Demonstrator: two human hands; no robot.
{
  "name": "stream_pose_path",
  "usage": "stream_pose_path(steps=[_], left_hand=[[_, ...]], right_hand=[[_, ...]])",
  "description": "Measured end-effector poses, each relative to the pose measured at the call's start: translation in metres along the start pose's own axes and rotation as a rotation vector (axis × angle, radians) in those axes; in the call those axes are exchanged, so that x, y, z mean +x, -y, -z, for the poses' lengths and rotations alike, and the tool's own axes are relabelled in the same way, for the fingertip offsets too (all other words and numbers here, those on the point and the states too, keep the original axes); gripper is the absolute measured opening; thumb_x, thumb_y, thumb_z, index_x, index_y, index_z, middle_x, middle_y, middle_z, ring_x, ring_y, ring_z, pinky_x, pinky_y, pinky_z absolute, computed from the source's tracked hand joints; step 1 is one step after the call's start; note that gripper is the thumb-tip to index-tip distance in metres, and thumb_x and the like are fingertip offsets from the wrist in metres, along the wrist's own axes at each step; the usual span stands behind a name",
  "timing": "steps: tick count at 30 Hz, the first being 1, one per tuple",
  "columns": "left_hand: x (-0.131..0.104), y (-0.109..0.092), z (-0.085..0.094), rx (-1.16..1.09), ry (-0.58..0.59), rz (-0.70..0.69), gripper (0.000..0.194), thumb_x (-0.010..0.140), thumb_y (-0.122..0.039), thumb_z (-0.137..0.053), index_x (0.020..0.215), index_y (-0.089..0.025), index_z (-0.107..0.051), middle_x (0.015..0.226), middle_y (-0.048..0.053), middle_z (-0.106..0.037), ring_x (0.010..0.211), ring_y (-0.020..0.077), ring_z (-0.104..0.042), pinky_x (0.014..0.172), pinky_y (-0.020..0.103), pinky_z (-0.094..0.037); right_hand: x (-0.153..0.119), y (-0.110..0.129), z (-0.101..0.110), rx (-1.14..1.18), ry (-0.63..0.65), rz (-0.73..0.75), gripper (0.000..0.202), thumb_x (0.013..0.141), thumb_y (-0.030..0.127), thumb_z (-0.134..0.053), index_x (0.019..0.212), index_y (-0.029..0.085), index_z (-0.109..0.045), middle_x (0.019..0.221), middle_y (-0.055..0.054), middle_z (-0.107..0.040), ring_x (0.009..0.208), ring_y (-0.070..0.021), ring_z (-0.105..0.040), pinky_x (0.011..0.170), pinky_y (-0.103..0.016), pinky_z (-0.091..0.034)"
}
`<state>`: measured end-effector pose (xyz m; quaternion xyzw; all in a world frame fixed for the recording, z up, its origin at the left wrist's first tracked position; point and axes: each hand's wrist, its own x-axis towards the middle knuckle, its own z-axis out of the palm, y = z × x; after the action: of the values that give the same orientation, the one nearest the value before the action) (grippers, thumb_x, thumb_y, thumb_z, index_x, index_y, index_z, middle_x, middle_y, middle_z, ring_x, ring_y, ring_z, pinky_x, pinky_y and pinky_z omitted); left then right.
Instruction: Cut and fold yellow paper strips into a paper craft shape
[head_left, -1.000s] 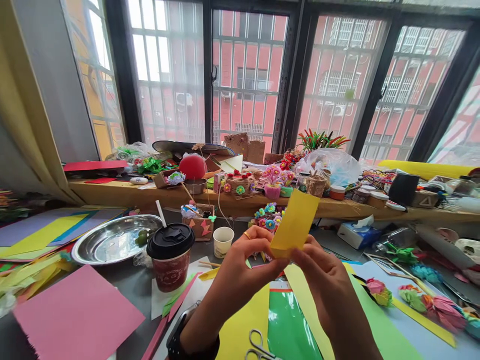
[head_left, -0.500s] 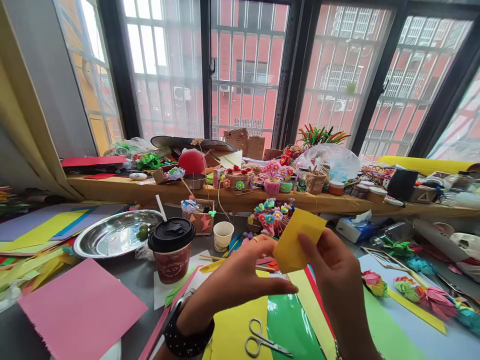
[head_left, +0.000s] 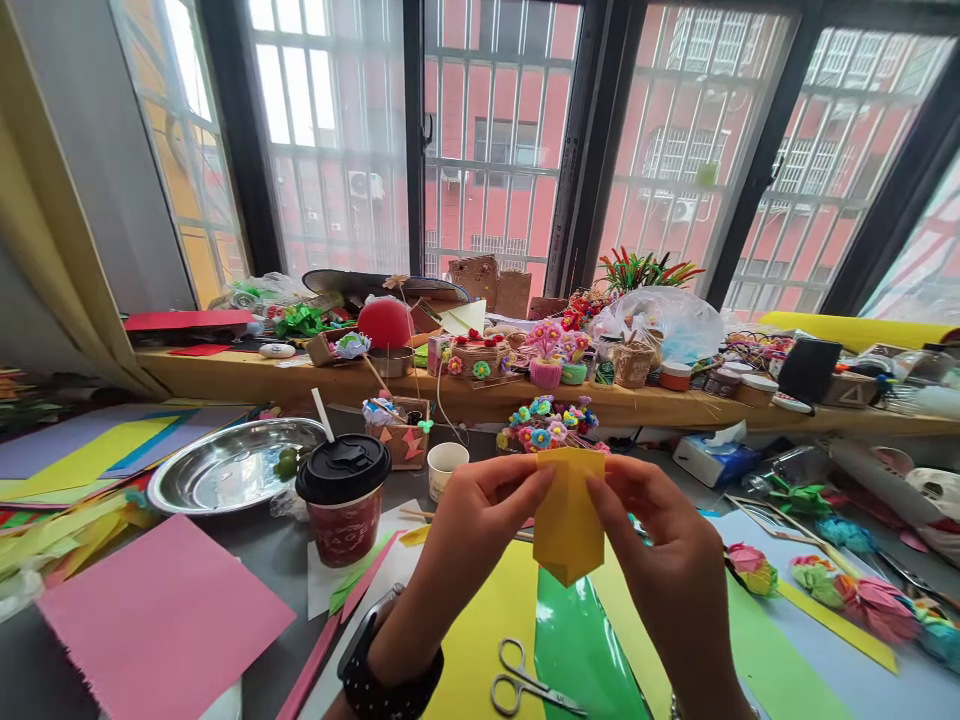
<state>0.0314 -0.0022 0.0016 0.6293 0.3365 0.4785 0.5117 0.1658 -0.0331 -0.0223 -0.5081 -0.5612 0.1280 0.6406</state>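
A folded piece of yellow paper [head_left: 568, 525] hangs upright between my hands, its lower end coming to a blunt point. My left hand [head_left: 491, 505] pinches its upper left edge between thumb and fingers. On the upper right edge, my right hand [head_left: 649, 510] grips it the same way. Below the hands lie small metal scissors [head_left: 529, 682], resting across a yellow sheet [head_left: 480, 640] and a glossy green sheet [head_left: 581, 640].
A lidded coffee cup [head_left: 343, 500] with a straw stands left, beside a steel tray [head_left: 217, 480]. Pink paper [head_left: 165, 620] lies at front left. Folded paper flowers [head_left: 877, 605] sit at right. A paper cup [head_left: 447, 470] and crocheted flowers [head_left: 551, 422] stand behind my hands.
My left hand has gone from open fingers beside the yellow paper to pinching its left edge. The paper has turned upright and shifted slightly lower, its folded face now toward me.
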Motion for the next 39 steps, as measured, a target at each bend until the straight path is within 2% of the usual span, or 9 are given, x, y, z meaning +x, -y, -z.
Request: stream_pose_path(steps=[2,5,10,19,25,30,35,37,39], left_hand=[[-0.001,-0.001,-0.001,0.011,0.017,-0.028,0.022,0.071,-0.03,-0.057,0.086,-0.017,-0.067,0.077,0.004,-0.067,0.07,0.0155,-0.059,0.057,0.022,-0.047],[-0.003,-0.002,-0.004,0.006,0.019,-0.055,0.022,0.072,-0.029,-0.056,0.086,-0.017,-0.066,0.076,0.004,-0.067,0.07,0.0154,-0.059,0.056,0.021,-0.046],[-0.002,0.002,-0.005,-0.015,-0.008,-0.044,0.021,0.071,-0.033,-0.057,0.073,-0.014,-0.064,0.063,0.001,-0.06,0.059,0.012,-0.053,0.05,0.019,-0.04],[-0.003,-0.003,-0.004,0.011,-0.073,-0.057,0.024,0.072,-0.036,-0.055,0.067,-0.013,-0.063,0.064,0.001,-0.059,0.059,0.0123,-0.05,0.05,0.021,-0.037],[-0.004,-0.003,-0.004,-0.069,-0.086,-0.065,0.023,0.071,-0.034,-0.057,0.074,-0.013,-0.064,0.066,0.002,-0.061,0.062,0.0125,-0.053,0.053,0.02,-0.04],[-0.001,-0.001,-0.002,-0.08,-0.104,-0.097,0.019,0.068,-0.032,-0.061,0.07,-0.014,-0.065,0.067,0.002,-0.064,0.063,0.0123,-0.056,0.053,0.019,-0.042],[0.002,0.003,0.003,-0.035,-0.143,-0.104,0.018,0.066,-0.032,-0.062,0.069,-0.015,-0.065,0.066,0.001,-0.065,0.06,0.0117,-0.057,0.051,0.018,-0.042],[0.002,0.003,0.005,-0.011,-0.151,-0.09,0.019,0.066,-0.033,-0.062,0.069,-0.015,-0.065,0.066,0.001,-0.064,0.059,0.0117,-0.057,0.051,0.018,-0.042],[0.002,0.003,0.006,0.005,-0.155,-0.079,0.02,0.066,-0.034,-0.062,0.069,-0.015,-0.065,0.064,0.001,-0.063,0.058,0.0113,-0.056,0.049,0.018,-0.04]], right_hand=[[-0.001,0.001,0.0,-0.02,-0.074,0.049,0.018,0.072,0.03,-0.056,0.088,0.02,-0.059,0.078,-0.004,-0.065,0.068,-0.0178,-0.06,0.061,-0.029,-0.05],[-0.002,0.004,-0.002,-0.04,-0.108,0.159,0.013,0.074,0.025,-0.054,0.086,0.022,-0.061,0.082,-0.003,-0.064,0.067,-0.0162,-0.06,0.061,-0.028,-0.05],[-0.005,0.005,-0.004,-0.147,-0.141,0.427,0.019,0.074,0.014,-0.053,0.081,0.027,-0.064,0.079,-0.001,-0.065,0.072,-0.0171,-0.06,0.065,-0.029,-0.049],[-0.003,-0.004,0.0,-0.248,-0.042,0.649,0.04,0.074,0.007,-0.055,0.103,0.032,-0.059,0.092,-0.001,-0.064,0.084,-0.0166,-0.059,0.075,-0.029,-0.047],[-0.001,-0.004,0.0,-0.303,-0.004,0.724,0.042,0.075,0.007,-0.054,0.108,0.031,-0.056,0.093,-0.002,-0.063,0.086,-0.0173,-0.059,0.076,-0.03,-0.048],[0.001,-0.006,0.001,-0.315,0.043,0.812,0.045,0.075,0.005,-0.053,0.114,0.027,-0.052,0.095,-0.005,-0.061,0.088,-0.0174,-0.057,0.075,-0.03,-0.049],[0.004,-0.006,-0.001,-0.264,0.092,0.791,0.037,0.074,0.005,-0.053,0.105,0.024,-0.059,0.092,-0.006,-0.061,0.085,-0.017,-0.057,0.069,-0.028,-0.05],[0.003,-0.005,-0.002,-0.2,0.111,0.692,0.031,0.075,0.007,-0.053,0.098,0.024,-0.062,0.092,-0.005,-0.061,0.086,-0.0169,-0.056,0.066,-0.027,-0.051],[0.003,-0.003,-0.002,-0.114,0.116,0.514,0.023,0.076,0.012,-0.052,0.093,0.023,-0.063,0.092,-0.005,-0.06,0.086,-0.0174,-0.056,0.065,-0.027,-0.051]])
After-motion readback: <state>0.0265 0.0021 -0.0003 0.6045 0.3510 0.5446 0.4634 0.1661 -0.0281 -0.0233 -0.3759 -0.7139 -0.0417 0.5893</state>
